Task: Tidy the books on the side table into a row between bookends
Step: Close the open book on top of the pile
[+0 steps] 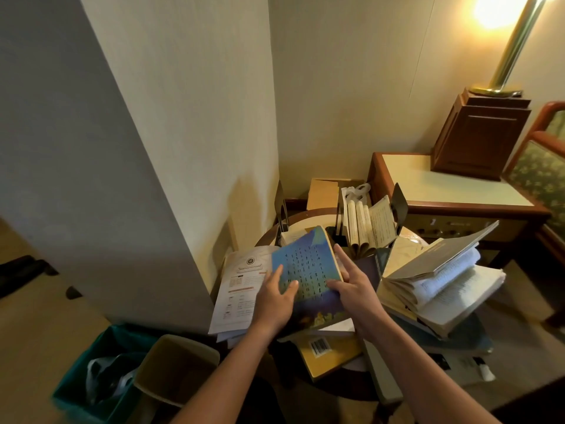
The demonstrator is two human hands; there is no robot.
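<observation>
left hand is gripping blue book, thumb on cover | right hand is pinching its right edge, forefinger straight | black bookend is standing beyond right hand

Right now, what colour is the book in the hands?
Mostly blue book, greenish patches; head view.
</observation>
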